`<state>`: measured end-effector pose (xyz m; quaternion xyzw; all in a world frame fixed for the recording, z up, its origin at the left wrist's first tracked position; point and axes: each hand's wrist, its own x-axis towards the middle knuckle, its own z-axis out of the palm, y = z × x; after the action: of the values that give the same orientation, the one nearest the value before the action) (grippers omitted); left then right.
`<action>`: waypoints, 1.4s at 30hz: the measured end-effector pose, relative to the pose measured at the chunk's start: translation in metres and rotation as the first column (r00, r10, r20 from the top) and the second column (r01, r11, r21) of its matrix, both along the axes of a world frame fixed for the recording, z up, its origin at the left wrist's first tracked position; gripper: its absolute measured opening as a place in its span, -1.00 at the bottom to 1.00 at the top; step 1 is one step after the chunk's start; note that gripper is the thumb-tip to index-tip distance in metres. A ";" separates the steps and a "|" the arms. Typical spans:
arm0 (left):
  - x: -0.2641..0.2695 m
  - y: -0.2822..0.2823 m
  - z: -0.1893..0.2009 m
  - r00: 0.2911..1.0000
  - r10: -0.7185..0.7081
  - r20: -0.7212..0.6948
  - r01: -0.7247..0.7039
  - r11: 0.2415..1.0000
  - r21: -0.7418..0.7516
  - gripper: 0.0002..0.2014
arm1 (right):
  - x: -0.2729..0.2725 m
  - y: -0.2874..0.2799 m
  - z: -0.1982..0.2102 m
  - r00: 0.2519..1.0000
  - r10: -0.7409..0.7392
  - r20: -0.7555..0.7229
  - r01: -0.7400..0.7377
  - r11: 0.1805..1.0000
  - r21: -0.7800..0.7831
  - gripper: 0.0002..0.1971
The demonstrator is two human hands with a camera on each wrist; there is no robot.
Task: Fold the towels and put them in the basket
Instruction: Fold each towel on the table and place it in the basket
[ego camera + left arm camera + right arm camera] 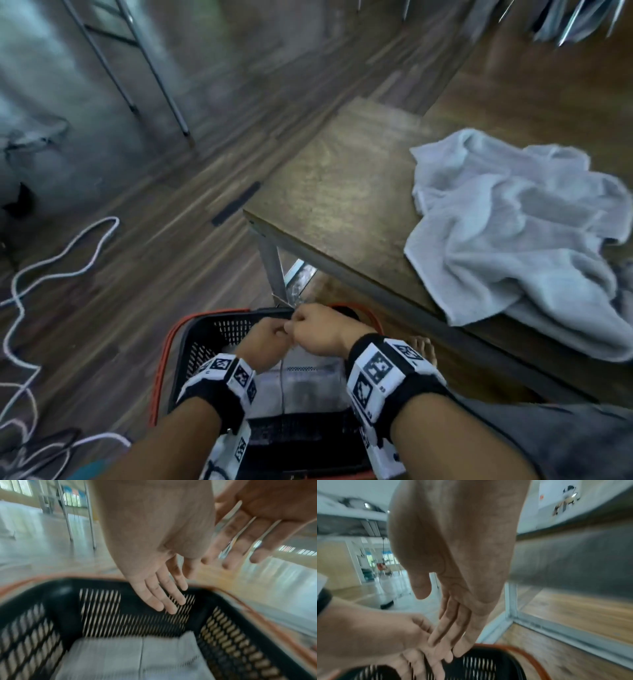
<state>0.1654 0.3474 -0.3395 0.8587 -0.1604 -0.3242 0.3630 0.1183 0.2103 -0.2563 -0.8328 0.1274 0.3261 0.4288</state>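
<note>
A black basket with an orange rim (163,346) stands on the floor beside the table's corner. A folded pale towel (308,380) lies flat in its bottom, also seen in the left wrist view as the folded towel (120,658). My left hand (265,339) and right hand (318,329) hover close together over the basket's far end. In the wrist views the left hand (169,599) and right hand (450,635) have straight fingers and hold nothing. A crumpled pale towel (507,233) lies on the wooden table (342,178) at the right.
The table's metal leg (274,270) stands just beyond the basket. A white cable (51,260) snakes over the wooden floor at the left. Metal rack legs (154,78) rise at the far left. A bare foot (424,349) shows under the table edge.
</note>
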 end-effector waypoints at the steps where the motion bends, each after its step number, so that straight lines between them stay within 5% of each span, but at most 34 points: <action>1: -0.001 -0.001 0.022 1.000 -0.015 0.025 0.016 0.999 -0.030 -0.49 | -0.002 -0.004 0.022 0.999 0.005 0.035 -0.005 1.000 0.005 -0.68; 7: -0.008 -0.040 0.160 0.957 0.006 0.290 0.073 0.963 -0.261 -0.81 | -0.053 -0.055 0.170 0.926 -0.009 0.378 0.099 0.971 -0.218 -0.69; 12: -0.025 -0.127 0.280 0.856 -0.118 0.504 0.317 0.890 -0.329 -0.81 | -0.143 -0.118 0.271 0.639 -0.297 0.710 0.503 0.859 -0.093 -0.76; 18: -0.091 -0.262 0.384 0.667 -0.421 0.615 0.665 0.709 -0.235 -0.79 | -0.245 -0.212 0.306 0.496 -0.292 0.818 0.713 0.674 -0.192 -0.80; 25: -0.192 -0.384 0.329 0.471 -0.725 0.502 0.817 0.573 0.061 -0.71 | -0.357 -0.297 0.215 0.459 -0.581 0.672 0.873 0.436 -0.219 -0.84; 32: -0.238 -0.428 0.218 0.301 -0.896 0.327 0.769 0.431 0.472 -0.78 | -0.384 -0.335 0.135 0.513 -0.653 0.557 0.858 0.405 -0.316 -0.93; 37: -0.235 -0.438 0.193 0.329 -0.872 0.363 0.713 0.481 0.510 -0.78 | -0.377 -0.333 0.116 0.570 -0.675 0.468 0.821 0.448 -0.353 -0.82; 40: -0.232 -0.449 0.199 0.458 -0.783 0.422 0.738 0.599 0.311 -0.76 | -0.371 -0.331 0.117 0.671 -0.646 0.364 0.737 0.531 -0.418 -0.63; 42: -0.233 -0.455 0.207 0.563 -0.702 0.436 0.733 0.668 0.128 -0.82 | -0.369 -0.334 0.118 0.688 -0.627 0.367 0.719 0.516 -0.466 -0.44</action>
<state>-0.0680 -0.1081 -0.1324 0.7562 -0.5854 -0.2298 0.1809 -0.2508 -0.1236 -0.1384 -0.8275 0.4995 0.0145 0.2559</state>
